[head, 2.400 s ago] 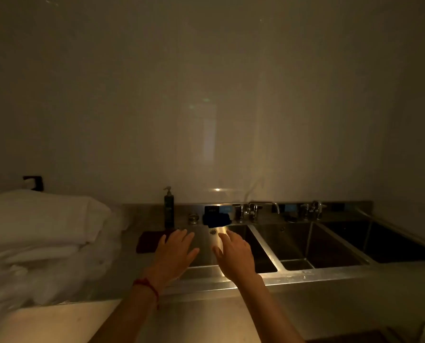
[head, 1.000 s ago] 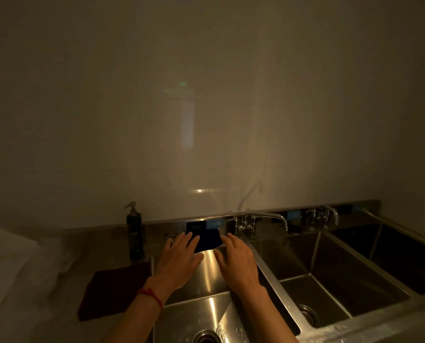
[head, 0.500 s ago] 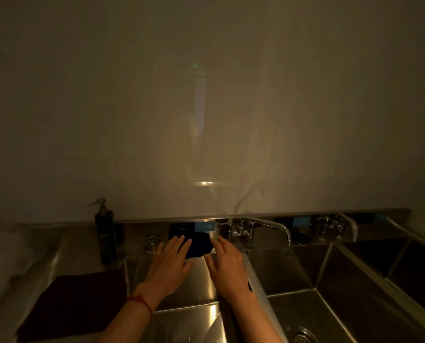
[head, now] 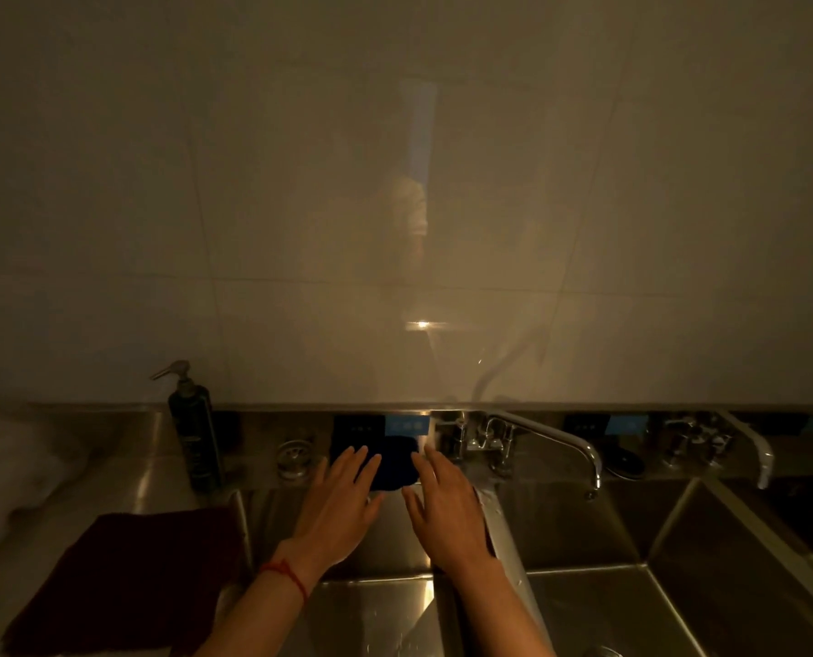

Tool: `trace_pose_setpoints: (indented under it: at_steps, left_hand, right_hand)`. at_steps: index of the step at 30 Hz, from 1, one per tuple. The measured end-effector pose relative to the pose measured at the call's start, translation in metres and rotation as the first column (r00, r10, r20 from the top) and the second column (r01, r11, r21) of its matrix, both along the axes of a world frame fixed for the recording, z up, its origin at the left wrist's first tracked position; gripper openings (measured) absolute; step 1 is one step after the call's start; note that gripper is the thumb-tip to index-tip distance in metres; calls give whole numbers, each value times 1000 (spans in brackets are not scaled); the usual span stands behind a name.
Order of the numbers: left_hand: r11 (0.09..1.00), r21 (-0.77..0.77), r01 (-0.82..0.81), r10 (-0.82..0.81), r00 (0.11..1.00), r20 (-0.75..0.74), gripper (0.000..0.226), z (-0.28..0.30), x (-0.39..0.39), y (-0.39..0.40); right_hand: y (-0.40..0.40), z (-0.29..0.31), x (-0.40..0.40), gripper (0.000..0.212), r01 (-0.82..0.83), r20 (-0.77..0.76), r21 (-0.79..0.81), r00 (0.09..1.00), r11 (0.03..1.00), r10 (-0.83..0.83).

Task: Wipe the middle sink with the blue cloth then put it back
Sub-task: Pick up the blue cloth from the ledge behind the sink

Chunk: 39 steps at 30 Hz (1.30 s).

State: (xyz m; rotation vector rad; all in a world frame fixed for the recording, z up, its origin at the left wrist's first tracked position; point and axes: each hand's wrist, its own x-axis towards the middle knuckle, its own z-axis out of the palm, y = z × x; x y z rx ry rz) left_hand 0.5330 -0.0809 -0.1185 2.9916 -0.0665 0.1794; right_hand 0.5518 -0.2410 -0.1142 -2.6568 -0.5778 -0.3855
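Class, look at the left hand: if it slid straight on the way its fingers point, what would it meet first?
Most likely the blue cloth on the back ledge; the left hand already reaches its edge, though contact is unclear.

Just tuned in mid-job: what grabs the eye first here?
Both hands, the left hand and right hand, reach with straight fingers over the left basin toward the blue cloth on the back ledge. A dark red cloth lies on the counter at left, a pump bottle behind it.
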Motion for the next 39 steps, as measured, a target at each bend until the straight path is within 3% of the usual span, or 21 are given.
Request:
trace_pose_setpoints:
  at_steps: [14,28,31,33,39]
  left_hand:
    - [998,17,61,-60,995,-77,60,-61,82,32]
    - [996,86,33,-20,989,-143,66,-119,144,39]
    - [996,74,52,-48,998,-51,81,-118,149,38]
    - [992,107,74,-77,997,23,79,-122,152,38]
    - [993,105,60,-63,998,20,79,-133,159,40]
  right_hand:
    - [36,-61,77,52,19,-21,-74,1000,997,-21]
    - [54,-127,148,73,-49,42,-227,997,973,60]
    - [55,-137,159,75,-80,51,-266,994,961,97]
    - [57,-143,165,75,-90,71,-286,991,954,115]
    - [57,-154,177,70,-90,147,-281,980,955,135]
